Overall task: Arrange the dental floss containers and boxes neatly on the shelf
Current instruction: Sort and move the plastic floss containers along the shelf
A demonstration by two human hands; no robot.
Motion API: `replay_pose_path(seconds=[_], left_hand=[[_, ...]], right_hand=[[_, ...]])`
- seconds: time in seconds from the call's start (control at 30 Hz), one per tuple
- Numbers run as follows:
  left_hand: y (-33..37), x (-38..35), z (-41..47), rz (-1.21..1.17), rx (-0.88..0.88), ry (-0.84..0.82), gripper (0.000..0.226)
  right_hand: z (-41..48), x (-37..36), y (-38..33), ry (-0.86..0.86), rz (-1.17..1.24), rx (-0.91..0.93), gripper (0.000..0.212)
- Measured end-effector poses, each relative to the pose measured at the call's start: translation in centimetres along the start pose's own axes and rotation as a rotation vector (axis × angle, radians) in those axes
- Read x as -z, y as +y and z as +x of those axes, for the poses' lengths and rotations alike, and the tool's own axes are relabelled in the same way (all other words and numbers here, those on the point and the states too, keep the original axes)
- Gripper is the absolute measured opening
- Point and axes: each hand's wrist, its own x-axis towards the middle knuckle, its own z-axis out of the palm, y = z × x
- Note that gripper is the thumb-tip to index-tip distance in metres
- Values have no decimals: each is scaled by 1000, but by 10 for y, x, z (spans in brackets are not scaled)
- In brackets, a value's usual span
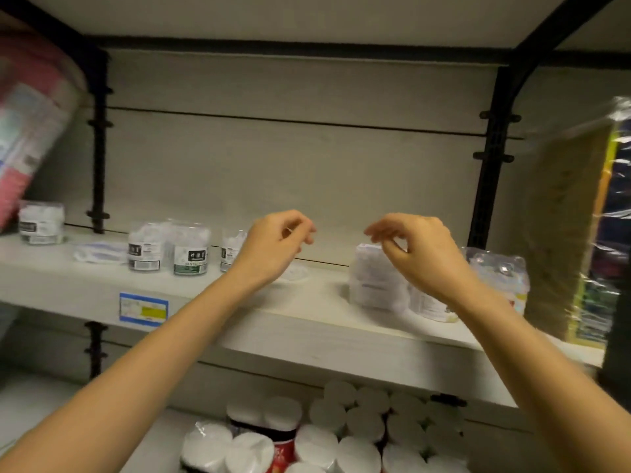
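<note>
Both of my hands hover above the pale shelf [307, 322], fingers loosely curled and holding nothing. My left hand [273, 247] hangs in front of a clear floss container [229, 252] that it partly hides. Two more clear round containers [145, 249] [190, 252] stand left of it, and another [41, 221] sits at the far left. A flat floss packet [99, 253] lies between them. My right hand [418, 254] hangs over a white box-like pack [374, 283] on the right. A small flat clear piece [294, 273] lies under my left wrist.
Clear plastic bags [500, 271] sit at the shelf's right end beside a wrapped brown bundle [563, 213]. A pink and white pack [30, 131] leans at the upper left. White-lidded jars [341, 435] fill the shelf below. Black uprights [491, 158] frame the bay.
</note>
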Motion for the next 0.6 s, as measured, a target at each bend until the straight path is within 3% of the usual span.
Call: replay_pose_path(seconds=[0.17,0.33,0.47,0.6], left_hand=[[-29,64,-7,242,-80,-46,19],[-62,103,0,277,-79,-162,17],[-74,123,2,210,-129,-221,16],[-82,136,-2,143,-169,-259,15]], right_hand=[[24,-39,-49,-188,92,-30,23],[80,-99,-77,-520,-165,-183,26],[101,-137,-82,-750,-387,-318,52],[97,-156,-75,-863,-367,-460,61]])
